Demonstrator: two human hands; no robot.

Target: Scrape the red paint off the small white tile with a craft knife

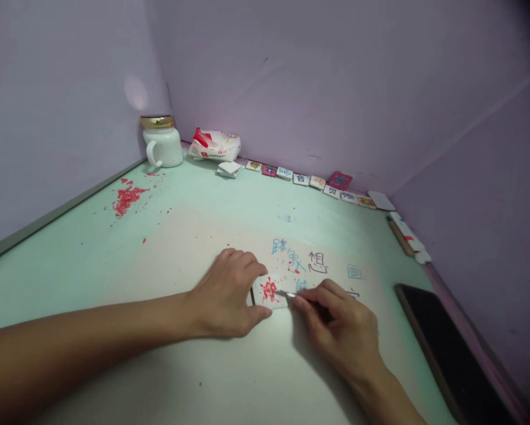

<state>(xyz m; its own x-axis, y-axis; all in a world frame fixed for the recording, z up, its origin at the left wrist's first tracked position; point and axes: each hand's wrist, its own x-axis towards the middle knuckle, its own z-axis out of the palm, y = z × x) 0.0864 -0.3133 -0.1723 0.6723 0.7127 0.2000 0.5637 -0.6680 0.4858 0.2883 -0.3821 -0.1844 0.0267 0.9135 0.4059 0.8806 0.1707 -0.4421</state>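
Observation:
My left hand (229,292) rests on the pale green table (180,236) with fingers curled, pinching the left edge of a small white tile (270,292) that bears a red mark. My right hand (336,321) is closed in a pen grip round a thin metal-tipped tool (287,293), its point touching the red mark on the tile. Blue and black characters (298,260) are written on the table just beyond both hands.
A white mug with a gold lid (162,141) and a tissue pack (214,146) stand at the back wall. A row of small picture tiles (311,183) lines that wall. Red crumbs (126,198) lie at back left. A dark phone (446,348) lies right.

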